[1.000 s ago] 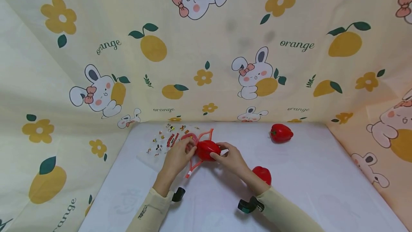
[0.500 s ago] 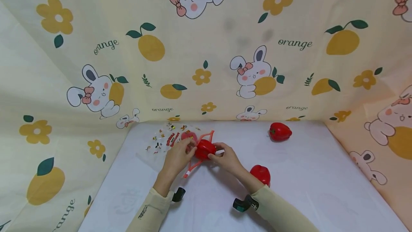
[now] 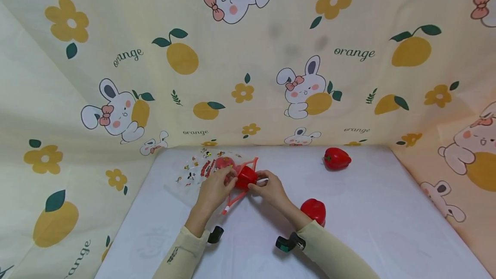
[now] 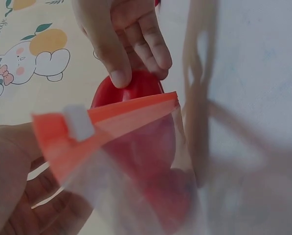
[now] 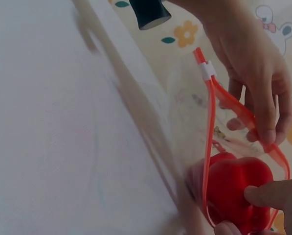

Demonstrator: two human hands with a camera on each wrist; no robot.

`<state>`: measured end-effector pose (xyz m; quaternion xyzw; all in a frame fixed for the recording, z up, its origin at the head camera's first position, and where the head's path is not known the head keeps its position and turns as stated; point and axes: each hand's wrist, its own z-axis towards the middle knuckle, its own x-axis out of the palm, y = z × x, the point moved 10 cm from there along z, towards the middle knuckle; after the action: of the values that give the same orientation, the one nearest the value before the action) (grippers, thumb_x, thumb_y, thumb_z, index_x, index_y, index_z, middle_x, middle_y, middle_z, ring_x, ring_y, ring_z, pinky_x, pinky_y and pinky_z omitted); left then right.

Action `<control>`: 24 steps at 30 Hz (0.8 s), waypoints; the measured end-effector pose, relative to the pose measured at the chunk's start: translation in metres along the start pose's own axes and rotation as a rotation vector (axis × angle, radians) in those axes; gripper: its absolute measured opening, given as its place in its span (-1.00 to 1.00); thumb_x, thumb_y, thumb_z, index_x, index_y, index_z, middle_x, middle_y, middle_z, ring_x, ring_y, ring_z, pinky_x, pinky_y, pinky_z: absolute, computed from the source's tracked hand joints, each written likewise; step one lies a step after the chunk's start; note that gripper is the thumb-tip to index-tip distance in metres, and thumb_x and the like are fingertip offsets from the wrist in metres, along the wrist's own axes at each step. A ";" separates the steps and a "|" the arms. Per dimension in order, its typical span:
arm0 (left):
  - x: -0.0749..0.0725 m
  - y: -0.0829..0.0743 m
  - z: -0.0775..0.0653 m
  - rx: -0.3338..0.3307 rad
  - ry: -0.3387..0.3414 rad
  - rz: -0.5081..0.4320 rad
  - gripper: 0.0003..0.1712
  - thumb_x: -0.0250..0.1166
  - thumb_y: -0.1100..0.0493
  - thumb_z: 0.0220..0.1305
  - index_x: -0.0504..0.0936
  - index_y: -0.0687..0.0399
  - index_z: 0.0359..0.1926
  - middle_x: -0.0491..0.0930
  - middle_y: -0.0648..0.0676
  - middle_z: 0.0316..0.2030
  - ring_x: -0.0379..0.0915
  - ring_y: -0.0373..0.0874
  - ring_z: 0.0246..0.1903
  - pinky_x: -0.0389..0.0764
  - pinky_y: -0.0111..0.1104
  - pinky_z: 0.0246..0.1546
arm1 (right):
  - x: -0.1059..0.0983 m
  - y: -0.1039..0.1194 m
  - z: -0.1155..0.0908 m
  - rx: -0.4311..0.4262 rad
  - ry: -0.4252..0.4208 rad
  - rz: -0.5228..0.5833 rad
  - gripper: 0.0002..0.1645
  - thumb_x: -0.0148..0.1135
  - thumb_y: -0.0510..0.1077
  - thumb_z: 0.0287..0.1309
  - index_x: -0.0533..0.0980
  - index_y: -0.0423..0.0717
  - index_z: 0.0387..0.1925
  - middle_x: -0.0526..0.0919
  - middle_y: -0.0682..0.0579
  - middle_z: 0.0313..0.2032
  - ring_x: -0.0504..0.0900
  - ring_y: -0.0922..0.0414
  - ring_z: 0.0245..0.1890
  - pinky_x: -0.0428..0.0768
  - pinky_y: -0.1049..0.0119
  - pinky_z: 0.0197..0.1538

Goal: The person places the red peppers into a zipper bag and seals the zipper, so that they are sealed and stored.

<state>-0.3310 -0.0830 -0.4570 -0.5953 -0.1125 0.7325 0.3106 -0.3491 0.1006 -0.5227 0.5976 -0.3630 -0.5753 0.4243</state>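
A clear zip bag [image 3: 193, 173] with printed cartoon figures lies on the left of the table, its orange zip edges [image 5: 209, 147] spread apart at the mouth. My left hand [image 3: 216, 186] pinches the far zip edge between thumb and fingers. In my right hand [image 3: 271, 187] is a red bell pepper [image 3: 246, 177], gripped at its near end and partly inside the mouth. The left wrist view shows most of this bell pepper behind the film. Deeper in the bag sits another red, rounded thing [image 3: 223, 162]. A white slider [image 4: 78, 122] sits at one end of the zip.
Two more red bell peppers rest on the white table [image 3: 360, 210]: one bell pepper [image 3: 337, 159] at the back right, another bell pepper [image 3: 314, 211] close beside my right forearm. A patterned cloth [image 3: 248, 55] hangs behind the table and along both sides.
My right hand has moved left, pushing the bell pepper further into the bag's mouth. The red thing inside has shifted slightly deeper. My left hand keeps its hold on the zip edge.
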 end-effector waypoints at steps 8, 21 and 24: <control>-0.001 0.001 0.000 -0.011 0.017 -0.006 -0.82 0.48 0.13 0.43 0.72 -0.09 -0.01 0.70 -0.07 -0.20 0.54 -0.19 -0.27 0.68 -0.32 -0.25 | 0.003 0.000 0.006 0.006 -0.046 0.070 -0.40 0.56 -0.22 0.24 0.54 -0.26 0.25 0.69 -0.19 0.07 0.78 -0.05 -0.09 0.78 0.23 -0.14; -0.001 -0.001 -0.001 0.004 0.005 0.002 -0.83 0.49 0.12 0.42 0.72 -0.09 -0.04 0.70 -0.08 -0.22 0.55 -0.19 -0.30 0.68 -0.31 -0.28 | 0.006 0.008 0.016 -0.064 -0.146 0.066 -0.41 0.63 -0.22 0.17 0.59 -0.29 0.18 0.74 -0.20 -0.04 0.78 -0.03 -0.17 0.74 0.29 -0.22; -0.002 -0.001 -0.001 0.000 0.007 0.005 -0.83 0.49 0.12 0.41 0.72 -0.09 -0.03 0.71 -0.07 -0.21 0.54 -0.19 -0.30 0.68 -0.30 -0.28 | 0.008 0.008 0.018 -0.057 -0.151 0.078 -0.41 0.61 -0.22 0.19 0.59 -0.30 0.20 0.73 -0.21 -0.04 0.76 -0.03 -0.16 0.76 0.27 -0.20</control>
<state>-0.3297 -0.0836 -0.4550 -0.5980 -0.1098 0.7313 0.3090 -0.3657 0.0892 -0.5182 0.5258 -0.4006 -0.6116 0.4347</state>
